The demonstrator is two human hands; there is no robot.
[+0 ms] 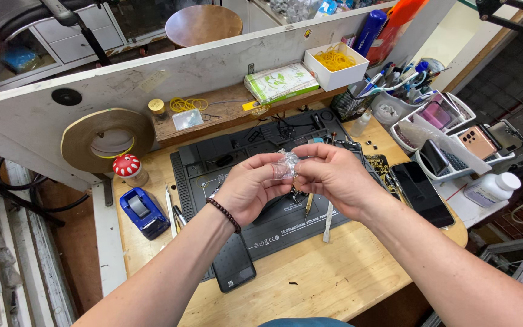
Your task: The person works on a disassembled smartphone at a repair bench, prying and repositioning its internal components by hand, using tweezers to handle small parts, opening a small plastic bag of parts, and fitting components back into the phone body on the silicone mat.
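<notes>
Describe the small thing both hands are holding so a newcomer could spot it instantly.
Over the dark grey repair mat at the bench's middle, the left hand and right hand meet. Pinched between them is a crumpled clear plastic wrapper, the only shiny, see-through thing there.

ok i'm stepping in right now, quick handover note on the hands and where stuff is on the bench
Left hand: pinching one side of a small crumpled piece of clear plastic film, beaded bracelet on its wrist.
Right hand: gripping the other side of the same film; both held above the dark silicone repair mat.
On the mat beneath the hands: small parts, mostly hidden. A metal pry tool lies at its front edge.
A black phone lies at the mat's near-left corner, another dark phone to the right.
Blue tape dispenser sits left of the mat.
Done and left: the film is in hand, not set down; beyond that I cannot tell.
</notes>
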